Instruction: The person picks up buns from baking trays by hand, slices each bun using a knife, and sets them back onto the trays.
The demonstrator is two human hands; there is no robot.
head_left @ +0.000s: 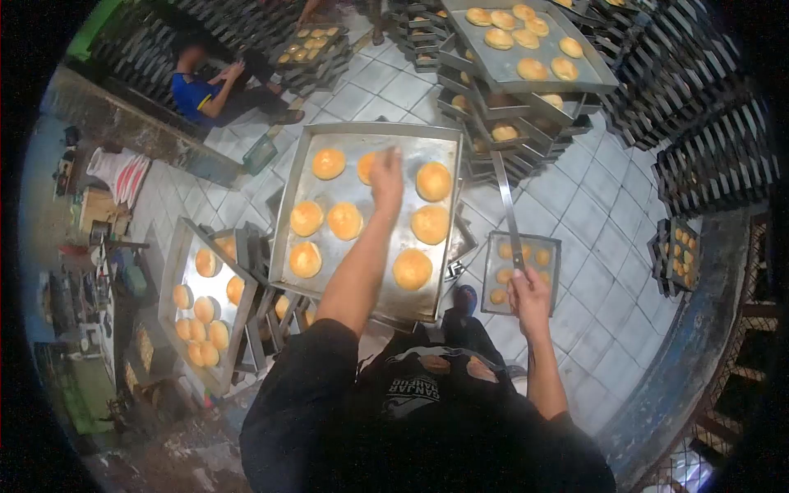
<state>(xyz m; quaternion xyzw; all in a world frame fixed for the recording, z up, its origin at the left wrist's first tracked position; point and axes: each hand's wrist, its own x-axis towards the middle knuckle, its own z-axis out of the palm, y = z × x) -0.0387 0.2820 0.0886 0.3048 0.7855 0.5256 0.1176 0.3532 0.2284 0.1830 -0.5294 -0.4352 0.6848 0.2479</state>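
A large metal tray (pixel 349 269) with several round golden buns lies in front of me. My left hand (pixel 387 181) reaches over it, its fingers closed on a bun (pixel 366 168) in the upper middle. The hand hides the right part of this bun. Another bun (pixel 344 220) sits just below and to the left, and a further bun (pixel 433 181) lies to the right. My right hand (pixel 529 296) is closed around the dark handle of a long, narrow knife (pixel 505 195). Its metal blade points away from me, beside the tray's right side.
A tilted tray of buns (pixel 233 310) stands at left. A smaller bun tray (pixel 552 287) lies low by my right hand. Stacked trays (pixel 588 80) rise at the back right. A person (pixel 197 92) in blue sits at the back left. Tray stacks line the right wall.
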